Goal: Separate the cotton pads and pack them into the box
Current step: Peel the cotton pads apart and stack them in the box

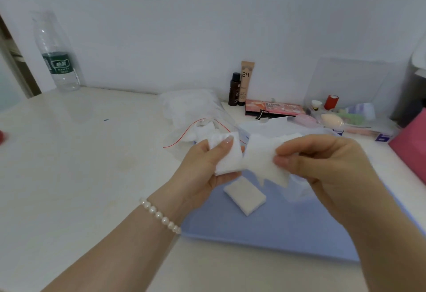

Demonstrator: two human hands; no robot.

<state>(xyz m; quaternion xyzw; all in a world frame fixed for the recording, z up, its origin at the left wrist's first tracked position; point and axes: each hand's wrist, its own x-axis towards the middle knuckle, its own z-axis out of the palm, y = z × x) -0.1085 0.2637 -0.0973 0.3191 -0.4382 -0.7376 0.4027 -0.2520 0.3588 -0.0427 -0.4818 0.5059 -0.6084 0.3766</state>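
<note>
Pinching joined cotton pads [251, 158] between left hand [202, 167] and right hand [322, 164]

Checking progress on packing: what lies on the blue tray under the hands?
One folded cotton pad lies on the blue tray. The hands, left and right, and the pads they hold cover part of the tray behind.

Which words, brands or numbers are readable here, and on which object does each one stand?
"BB": on the beige tube by the wall.
Green label of the clear bottle: white characters, too blurred to read.
Dark small bottle: pale marks, too small to read.
Pink palette: only pictures, no readable text.
Nothing else readable.
</note>
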